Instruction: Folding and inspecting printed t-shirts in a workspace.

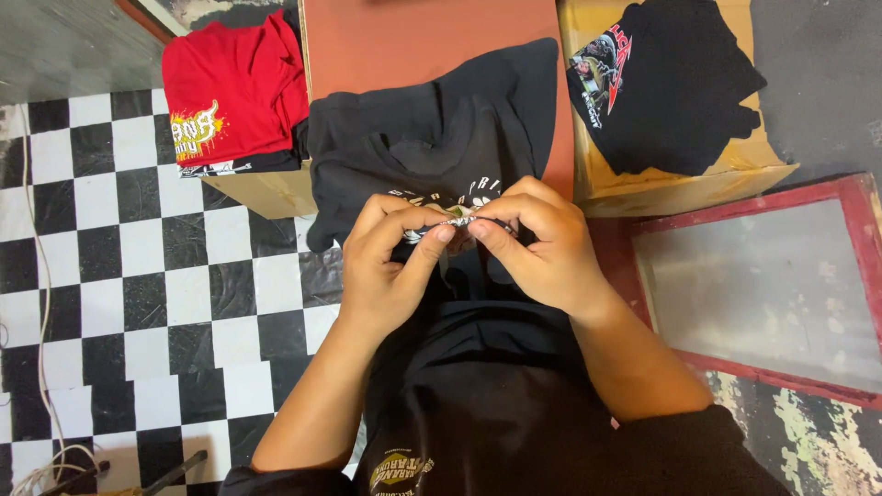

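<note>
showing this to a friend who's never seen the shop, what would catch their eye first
Probably the two hands at centre, left hand and right hand, pinching a small crumpled piece between their fingertips over a black printed shirt. Next, the bright red shirt folded on a box at upper left, above the black-and-white checkered floor. At right lies a red-framed screen.

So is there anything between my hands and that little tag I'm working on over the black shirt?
Nothing visible. The left hand and right hand both pinch the small tag directly between fingertips, above the black shirt. The red shirt lies off to the side.
</note>
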